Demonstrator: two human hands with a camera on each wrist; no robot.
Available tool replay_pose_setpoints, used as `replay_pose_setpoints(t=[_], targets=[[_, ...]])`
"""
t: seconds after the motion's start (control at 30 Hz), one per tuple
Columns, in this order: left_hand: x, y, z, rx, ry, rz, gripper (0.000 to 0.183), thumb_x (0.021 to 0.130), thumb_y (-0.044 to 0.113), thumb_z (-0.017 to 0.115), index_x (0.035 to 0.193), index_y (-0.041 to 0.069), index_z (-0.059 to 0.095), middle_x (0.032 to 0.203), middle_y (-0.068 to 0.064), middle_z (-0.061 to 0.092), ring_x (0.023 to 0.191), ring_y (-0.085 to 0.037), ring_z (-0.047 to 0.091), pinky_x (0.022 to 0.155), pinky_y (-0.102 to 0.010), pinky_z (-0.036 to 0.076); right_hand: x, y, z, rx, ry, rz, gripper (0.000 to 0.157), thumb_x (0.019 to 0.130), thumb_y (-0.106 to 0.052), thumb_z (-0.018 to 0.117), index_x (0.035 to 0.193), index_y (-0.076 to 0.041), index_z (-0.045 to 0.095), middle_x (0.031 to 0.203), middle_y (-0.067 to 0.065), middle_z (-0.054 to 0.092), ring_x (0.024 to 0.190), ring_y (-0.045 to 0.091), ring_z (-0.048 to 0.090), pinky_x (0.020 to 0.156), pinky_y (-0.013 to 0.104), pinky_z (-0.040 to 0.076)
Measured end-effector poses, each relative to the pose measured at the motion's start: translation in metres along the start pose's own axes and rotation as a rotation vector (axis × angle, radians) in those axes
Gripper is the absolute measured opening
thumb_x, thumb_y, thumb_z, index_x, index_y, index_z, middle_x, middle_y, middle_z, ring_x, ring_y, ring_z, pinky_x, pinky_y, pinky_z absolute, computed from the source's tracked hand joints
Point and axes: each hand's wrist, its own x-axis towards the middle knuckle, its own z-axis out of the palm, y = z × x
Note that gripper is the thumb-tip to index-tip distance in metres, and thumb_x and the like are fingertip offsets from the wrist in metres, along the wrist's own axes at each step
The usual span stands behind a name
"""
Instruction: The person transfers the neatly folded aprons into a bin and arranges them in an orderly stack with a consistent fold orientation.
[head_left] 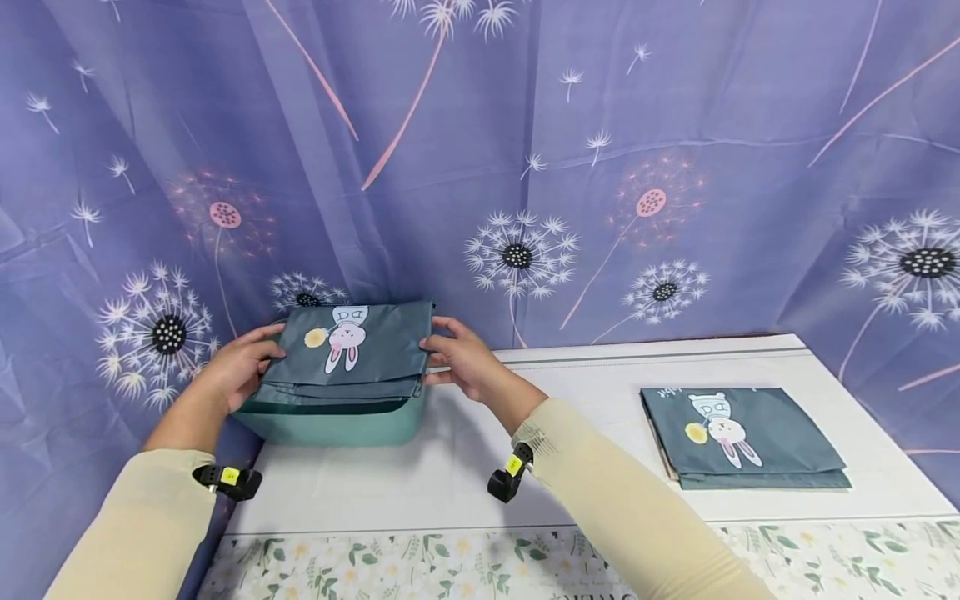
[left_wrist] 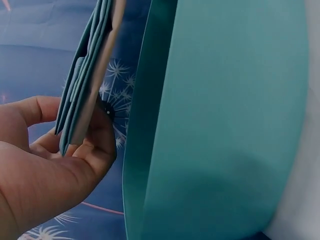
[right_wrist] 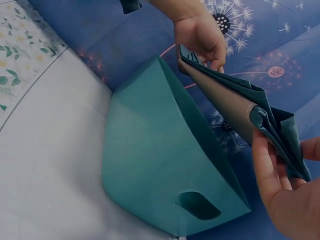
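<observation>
Both hands hold a folded dark teal cloth (head_left: 393, 342) with a rabbit print, above the open top of a green bin (head_left: 337, 427). My left hand (head_left: 236, 367) pinches the cloth's left edge, thumb on one side and fingers on the other. At the opposite edge, my right hand (head_left: 467, 358) grips it between thumb and fingers. In the right wrist view the folded layers (right_wrist: 240, 95) show a beige underside, and the bin's side wall (right_wrist: 145, 130) has an oval handle hole. The left wrist view shows the stacked folds (left_wrist: 87, 75) just beside the bin's rim. The bin's inside is mostly hidden.
A second folded cloth (head_left: 750, 442) with the same rabbit print lies on the right of the white table (head_left: 450, 475). A purple dandelion curtain (head_left: 570, 167) hangs behind and at both sides. Floral fabric (head_left: 390, 562) covers the front edge.
</observation>
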Motion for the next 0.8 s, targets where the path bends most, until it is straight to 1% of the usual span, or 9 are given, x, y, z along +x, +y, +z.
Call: replay_pose_setpoints(t=[0.13, 0.3, 0.4, 0.5, 0.53, 0.6, 0.67, 0.73, 0.8], targets=[[0.002, -0.003, -0.002, 0.019, -0.004, -0.008, 0.068, 0.105, 0.016, 0.045, 0.164, 0.016, 0.011, 0.153, -0.009, 0.027, 0.079, -0.002, 0.049, 0.071, -0.024, 0.046, 0.002, 0.003, 0.0, -0.003, -0.01, 0.016, 0.059, 0.097, -0.009, 0.055, 0.153, -0.016, 0.039, 0.104, 0.003, 0.063, 0.086, 0.014, 0.067, 0.065, 0.03, 0.06], [0.003, -0.004, -0.006, 0.044, -0.022, -0.033, 0.069, 0.105, 0.017, 0.045, 0.164, 0.016, 0.009, 0.118, 0.009, 0.046, 0.069, -0.002, 0.042, 0.064, -0.024, 0.041, 0.004, 0.004, 0.001, -0.006, -0.019, 0.036, 0.061, 0.098, -0.011, 0.056, 0.155, -0.018, 0.037, 0.114, 0.006, 0.062, 0.095, 0.019, 0.066, 0.068, 0.032, 0.06], [0.005, -0.005, -0.01, 0.042, -0.033, -0.042, 0.071, 0.105, 0.017, 0.046, 0.164, 0.016, 0.007, 0.1, 0.016, 0.049, 0.067, -0.002, 0.042, 0.063, -0.024, 0.042, 0.005, 0.004, 0.003, -0.011, -0.026, 0.046, 0.061, 0.098, -0.011, 0.056, 0.156, -0.019, 0.036, 0.122, 0.009, 0.061, 0.103, 0.022, 0.066, 0.073, 0.035, 0.062], [0.007, -0.006, -0.013, 0.051, -0.04, -0.044, 0.071, 0.105, 0.016, 0.045, 0.164, 0.015, 0.007, 0.092, 0.018, 0.05, 0.068, -0.002, 0.044, 0.066, -0.025, 0.044, 0.007, 0.004, 0.007, -0.012, -0.039, 0.049, 0.061, 0.099, -0.01, 0.055, 0.156, -0.018, 0.035, 0.127, 0.011, 0.059, 0.106, 0.023, 0.066, 0.074, 0.036, 0.063], [0.007, -0.006, -0.015, 0.055, -0.044, -0.042, 0.072, 0.104, 0.017, 0.046, 0.164, 0.014, 0.006, 0.096, 0.018, 0.05, 0.07, -0.002, 0.047, 0.068, -0.025, 0.046, 0.008, 0.004, 0.008, -0.01, -0.041, 0.048, 0.061, 0.099, -0.01, 0.055, 0.156, -0.018, 0.035, 0.128, 0.012, 0.059, 0.104, 0.023, 0.067, 0.073, 0.035, 0.063], [0.008, -0.006, -0.017, 0.076, -0.038, -0.048, 0.071, 0.104, 0.017, 0.046, 0.164, 0.014, 0.007, 0.104, 0.013, 0.049, 0.07, -0.002, 0.045, 0.07, -0.026, 0.046, 0.009, 0.005, 0.01, -0.009, -0.045, 0.052, 0.061, 0.099, -0.01, 0.055, 0.156, -0.018, 0.035, 0.129, 0.013, 0.059, 0.102, 0.022, 0.066, 0.07, 0.033, 0.063], [0.008, -0.005, -0.019, 0.1, -0.038, -0.053, 0.071, 0.104, 0.017, 0.045, 0.164, 0.014, 0.007, 0.125, 0.002, 0.047, 0.077, -0.003, 0.049, 0.074, -0.027, 0.047, 0.01, 0.005, 0.011, -0.01, -0.044, 0.054, 0.061, 0.099, -0.009, 0.055, 0.156, -0.019, 0.035, 0.13, 0.014, 0.059, 0.1, 0.022, 0.066, 0.069, 0.032, 0.063], [0.008, -0.004, -0.021, 0.13, -0.043, -0.06, 0.071, 0.104, 0.017, 0.044, 0.164, 0.014, 0.006, 0.149, -0.013, 0.037, 0.093, -0.008, 0.054, 0.078, -0.027, 0.049, 0.011, 0.006, 0.013, -0.013, -0.039, 0.059, 0.062, 0.098, -0.009, 0.056, 0.156, -0.019, 0.035, 0.133, 0.016, 0.059, 0.102, 0.023, 0.066, 0.068, 0.032, 0.063], [0.008, -0.002, -0.022, 0.152, -0.05, -0.067, 0.071, 0.105, 0.017, 0.043, 0.164, 0.013, 0.004, 0.163, -0.025, 0.018, 0.114, -0.022, 0.055, 0.081, -0.027, 0.049, 0.012, 0.006, 0.015, -0.013, -0.036, 0.063, 0.062, 0.098, -0.009, 0.056, 0.156, -0.019, 0.035, 0.135, 0.018, 0.058, 0.107, 0.027, 0.067, 0.069, 0.033, 0.063]])
